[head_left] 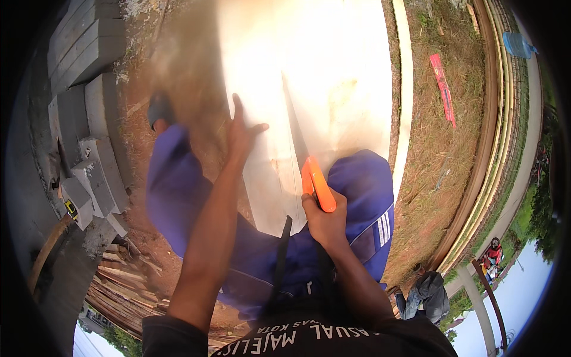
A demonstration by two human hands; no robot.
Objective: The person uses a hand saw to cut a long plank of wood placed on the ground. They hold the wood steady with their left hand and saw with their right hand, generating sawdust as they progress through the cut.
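A wide pale board (345, 95) runs away from me between my legs, its far part washed out by glare. My right hand (326, 217) is wrapped round the orange handle of a handsaw (319, 181). The saw's blade reaches away from the handle along the board, beside a thin dark line on its surface. My left hand (242, 132) lies at the board's left edge with fingers and thumb spread, holding nothing. Whether the blade is inside a cut cannot be made out.
Grey blocks (98, 44) are stacked at the left, with a tape measure (71, 209) on one. Thin wooden strips (128, 276) lie at the lower left. A red, flat, long object (442, 89) rests on the grass at right. Another person (425, 296) is at the lower right.
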